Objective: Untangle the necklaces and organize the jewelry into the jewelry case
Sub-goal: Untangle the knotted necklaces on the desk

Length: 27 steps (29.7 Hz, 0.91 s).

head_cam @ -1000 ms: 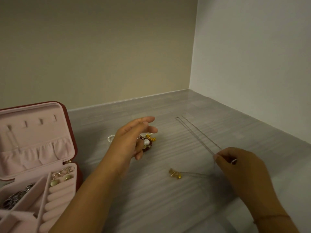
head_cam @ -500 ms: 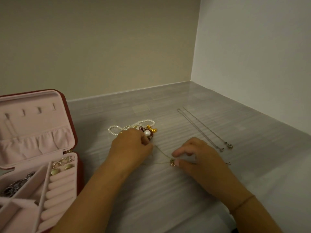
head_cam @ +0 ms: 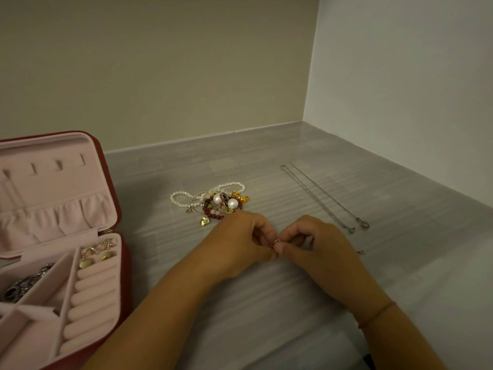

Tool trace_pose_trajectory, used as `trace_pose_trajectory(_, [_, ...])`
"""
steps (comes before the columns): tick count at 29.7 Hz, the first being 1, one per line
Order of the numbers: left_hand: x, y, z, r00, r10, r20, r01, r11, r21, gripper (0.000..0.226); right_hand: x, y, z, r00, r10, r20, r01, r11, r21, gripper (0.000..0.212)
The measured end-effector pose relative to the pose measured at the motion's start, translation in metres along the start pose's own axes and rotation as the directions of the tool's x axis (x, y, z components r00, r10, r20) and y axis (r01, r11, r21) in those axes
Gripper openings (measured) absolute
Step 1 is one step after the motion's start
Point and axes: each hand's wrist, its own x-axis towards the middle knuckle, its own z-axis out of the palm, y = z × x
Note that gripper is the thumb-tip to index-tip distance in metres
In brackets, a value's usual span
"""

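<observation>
My left hand (head_cam: 240, 241) and my right hand (head_cam: 317, 244) meet fingertip to fingertip on the grey tabletop and pinch a small gold pendant (head_cam: 277, 241) of a thin necklace between them. Just beyond my left hand lies a pile of jewelry (head_cam: 216, 202): pearl strands, red beads, two large pearls, gold charms. A thin silver chain (head_cam: 324, 196) lies stretched out to the right, apart from both hands. The jewelry case (head_cam: 106, 198), red outside and pink inside, stands open at the left with earrings (head_cam: 97, 253) on its ring rolls and dark jewelry (head_cam: 24, 285) in a left compartment.
The tabletop (head_cam: 266, 303) sits in a corner, with a beige wall behind and a white wall to the right. A small clasp end (head_cam: 360, 251) lies on the table right of my right hand.
My right hand let go of the silver chain and moved left to the gold pendant. My left hand came down from over the pile and joined it on the pendant.
</observation>
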Motion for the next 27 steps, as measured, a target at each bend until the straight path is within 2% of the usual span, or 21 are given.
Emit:
trace_pose_trajectory(3, [0.0,0.004,-0.005,0.999,0.007,-0.037,-0.011,0.993,-0.12,0.008,0.0,-0.007,-0.009,0.998,0.059,0.036,-0.067,0.962,0.265,0.006])
trace_pose_trajectory(5, [-0.002,0.007,-0.012,1.0,-0.027,-0.009,0.023,0.957,-0.288,0.005,0.001,-0.01,-0.013,0.987,0.132,0.09,-0.16,0.86,0.484,0.007])
trace_pose_trajectory(7, [-0.003,0.01,-0.017,0.996,-0.064,0.066,0.086,0.897,-0.434,0.006,0.002,-0.009,-0.014,0.971,0.189,0.144,-0.238,0.751,0.616,0.012])
trace_pose_trajectory(11, [-0.004,0.011,-0.019,0.982,-0.144,0.124,0.19,0.798,-0.572,0.02,0.001,-0.009,-0.01,0.977,0.14,0.161,-0.213,0.675,0.706,0.027])
trace_pose_trajectory(15, [-0.002,0.011,-0.018,0.975,-0.151,0.165,0.224,0.685,-0.693,0.02,-0.001,-0.017,-0.009,0.966,0.128,0.223,-0.257,0.489,0.834,0.029])
trace_pose_trajectory(17, [-0.001,0.011,-0.019,0.973,-0.139,0.185,0.231,0.64,-0.732,0.022,-0.001,-0.018,-0.01,0.962,0.14,0.234,-0.272,0.429,0.861,0.027])
trace_pose_trajectory(20, [-0.002,0.012,-0.019,0.973,-0.137,0.185,0.23,0.636,-0.737,0.021,0.001,-0.015,-0.012,0.966,0.148,0.213,-0.256,0.41,0.875,0.029])
trace_pose_trajectory(24, [-0.002,0.01,-0.021,0.983,-0.147,0.114,0.184,0.672,-0.717,0.018,0.004,-0.007,-0.014,0.978,0.136,0.159,-0.201,0.396,0.896,0.032])
trace_pose_trajectory(27, [-0.002,0.01,-0.023,0.985,-0.102,0.138,0.171,0.676,-0.717,0.021,0.005,-0.004,-0.014,0.979,0.111,0.174,-0.203,0.367,0.908,0.04])
